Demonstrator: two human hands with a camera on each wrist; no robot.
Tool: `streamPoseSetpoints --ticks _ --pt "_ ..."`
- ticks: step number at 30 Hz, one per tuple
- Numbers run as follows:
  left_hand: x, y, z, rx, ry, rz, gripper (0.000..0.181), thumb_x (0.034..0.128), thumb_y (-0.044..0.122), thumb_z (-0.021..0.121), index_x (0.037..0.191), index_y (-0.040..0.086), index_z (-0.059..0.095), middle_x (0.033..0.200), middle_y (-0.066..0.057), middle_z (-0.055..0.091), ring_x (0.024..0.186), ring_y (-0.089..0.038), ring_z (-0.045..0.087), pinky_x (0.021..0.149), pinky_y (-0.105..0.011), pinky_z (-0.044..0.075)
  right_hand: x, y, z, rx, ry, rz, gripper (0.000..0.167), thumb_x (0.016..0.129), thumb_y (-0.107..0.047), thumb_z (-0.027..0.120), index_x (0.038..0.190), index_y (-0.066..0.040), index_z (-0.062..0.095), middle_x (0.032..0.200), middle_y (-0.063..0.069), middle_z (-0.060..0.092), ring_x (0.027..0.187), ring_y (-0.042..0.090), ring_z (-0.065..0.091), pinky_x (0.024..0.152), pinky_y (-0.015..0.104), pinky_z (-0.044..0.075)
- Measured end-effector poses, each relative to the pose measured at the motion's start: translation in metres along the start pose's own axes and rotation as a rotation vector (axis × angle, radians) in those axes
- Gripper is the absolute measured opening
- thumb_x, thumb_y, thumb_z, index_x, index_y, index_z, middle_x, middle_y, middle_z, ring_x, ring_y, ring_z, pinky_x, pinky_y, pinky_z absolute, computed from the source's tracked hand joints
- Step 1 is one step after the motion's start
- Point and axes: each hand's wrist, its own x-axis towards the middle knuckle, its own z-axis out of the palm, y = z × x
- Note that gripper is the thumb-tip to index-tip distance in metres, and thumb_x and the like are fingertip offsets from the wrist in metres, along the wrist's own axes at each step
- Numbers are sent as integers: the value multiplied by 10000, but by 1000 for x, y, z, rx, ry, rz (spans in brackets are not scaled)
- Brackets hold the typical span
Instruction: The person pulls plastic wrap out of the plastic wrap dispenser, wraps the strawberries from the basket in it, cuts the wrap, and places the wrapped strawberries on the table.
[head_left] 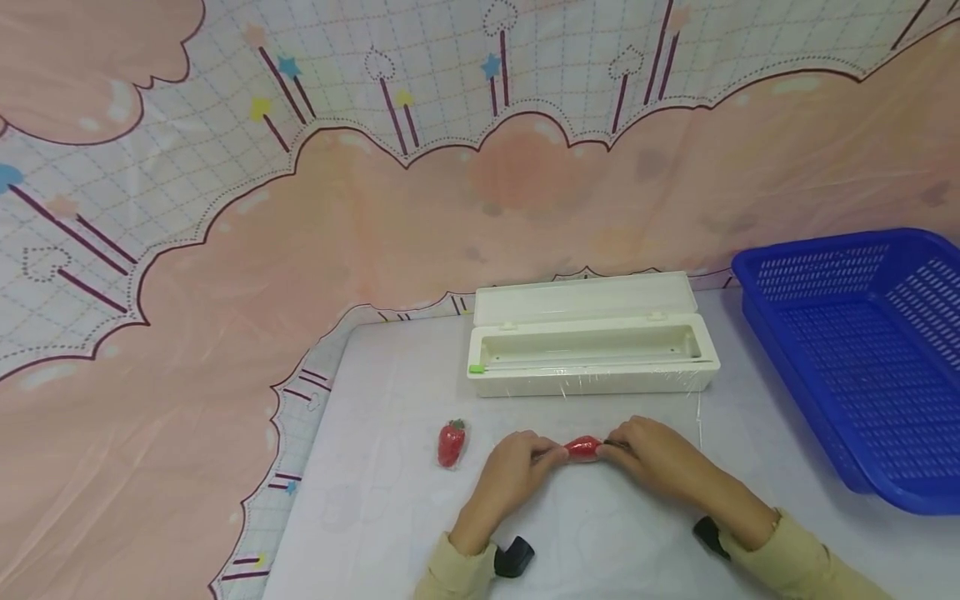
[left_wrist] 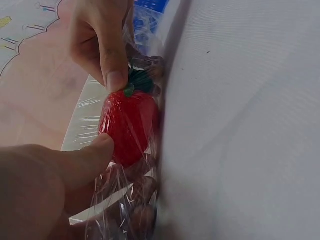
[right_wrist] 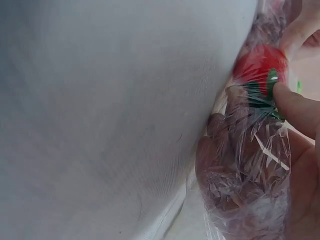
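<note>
Both hands hold a red strawberry (head_left: 582, 448) with green leaves, covered in clear cling film, just above the white table. My left hand (head_left: 517, 462) pinches its tip end, with the thumb on the red body in the left wrist view and the film bunched over the fingers. At the leafy end, my right hand (head_left: 651, 454) pinches the film and leaves (right_wrist: 262, 95). Loose cling film (right_wrist: 245, 180) spreads over the right fingers in the right wrist view. To the left lies another wrapped strawberry (head_left: 451, 443).
Behind the hands stands a white cling film dispenser (head_left: 592, 383), lid (head_left: 585, 298) raised, with a green slider (head_left: 476, 368) at its left end. A blue plastic basket (head_left: 847, 450) sits at the right. Patterned cloth (head_left: 420, 225) hangs behind the table.
</note>
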Motion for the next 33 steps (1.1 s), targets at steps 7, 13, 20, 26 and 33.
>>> streamPoseSetpoints --ticks 7,13,20,26,33 --pt "7 0 -1 -43 -24 -70 292 963 367 639 1034 128 791 1037 -26 750 1001 -196 681 876 -379 540 7 2 -1 72 -48 70 190 938 -257 677 905 -109 792 790 -67 724 682 36 560 654 301 492" --pt "12 0 -4 -94 -48 -91 299 959 376 640 989 126 801 884 19 723 768 -80 563 678 -248 468 11 2 -1 70 -56 109 222 948 -273 664 897 -98 790 759 -71 706 641 50 511 623 264 447" --pt "20 1 -6 -151 -50 -138 374 953 385 646 736 105 767 525 81 368 556 -65 350 501 -218 268 15 0 -3 32 -7 108 239 941 -263 673 761 -125 749 604 -98 524 574 71 419 552 241 360" --pt "28 3 -10 -162 -40 -178 418 938 382 660 650 90 738 491 87 334 539 -73 340 488 -227 254 21 -1 -4 11 35 119 285 915 -267 704 658 -146 689 560 -104 459 554 75 392 524 237 326" --pt "35 2 -13 -140 -51 -199 426 928 405 663 651 96 758 480 90 373 542 -76 365 487 -228 268 28 1 -5 6 16 178 287 925 -286 695 684 -131 705 587 -79 527 590 103 441 567 272 375"
